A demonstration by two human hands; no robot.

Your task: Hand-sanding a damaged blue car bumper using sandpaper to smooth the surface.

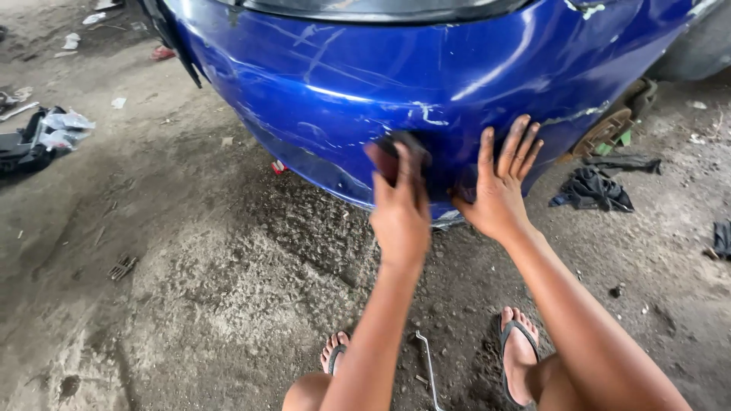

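The left hand [400,217] grips a dark, flat sanding pad [396,152], pressing it against the scratched glossy blue car bumper [335,99]. Just beside it, the right hand [499,190] lies open, fingers spread flat on the same panel. A metal wrench [429,369] lies on the dirty concrete floor [190,289] between the person's feet.

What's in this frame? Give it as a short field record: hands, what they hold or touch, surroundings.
left hand: holds a dark sanding block pressed against the blue car panel
right hand: empty, palm flat on the same panel, fingers spread
panel state: scratched and scuffed, pale streaks in the paint
posture: crouched, feet in flip-flops
ground: dirt floor, a metal wrench lying between the feet
nearby: dark rags right of the panel, bare brake disc behind them
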